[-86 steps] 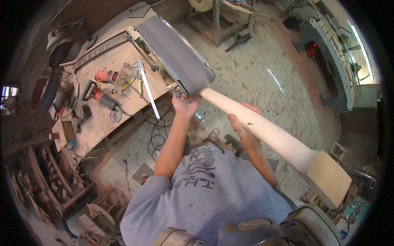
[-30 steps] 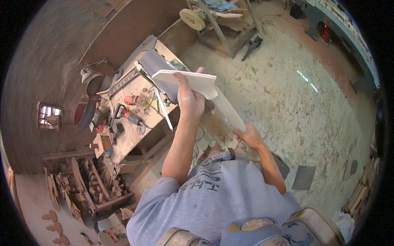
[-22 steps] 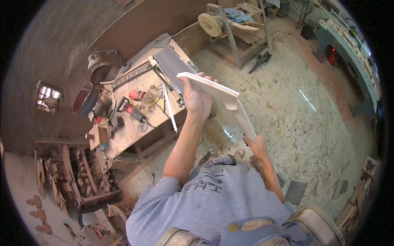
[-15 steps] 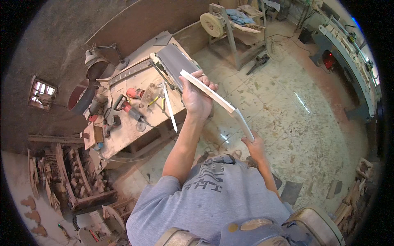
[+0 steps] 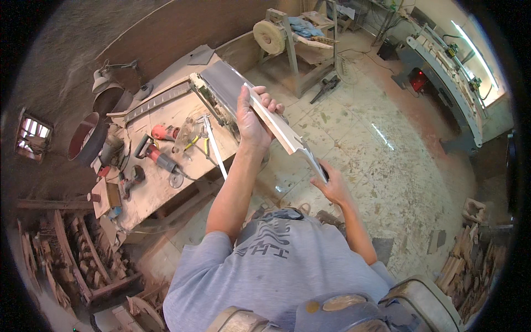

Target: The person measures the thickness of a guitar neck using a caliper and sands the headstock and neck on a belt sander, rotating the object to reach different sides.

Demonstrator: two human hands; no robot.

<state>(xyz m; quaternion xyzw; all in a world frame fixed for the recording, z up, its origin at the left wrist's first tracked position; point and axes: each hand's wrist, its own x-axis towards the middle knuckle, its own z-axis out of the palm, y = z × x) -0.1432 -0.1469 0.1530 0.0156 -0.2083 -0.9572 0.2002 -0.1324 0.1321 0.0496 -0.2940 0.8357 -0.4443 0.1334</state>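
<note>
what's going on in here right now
A person in a grey shirt holds a pale wooden piece in both hands, left hand around the far end, right hand on the near end. Its tip overlaps the belt sander in view; whether they touch is unclear. On the workbench to the left lie red power tools and a caliper.

The wood (image 5: 285,135) slants in mid-air, pale and bare, one long edge turned up. I can see its broader end in the left hand (image 5: 255,120), a bend partway along, and the narrower part reaching the right hand (image 5: 333,187).
</note>
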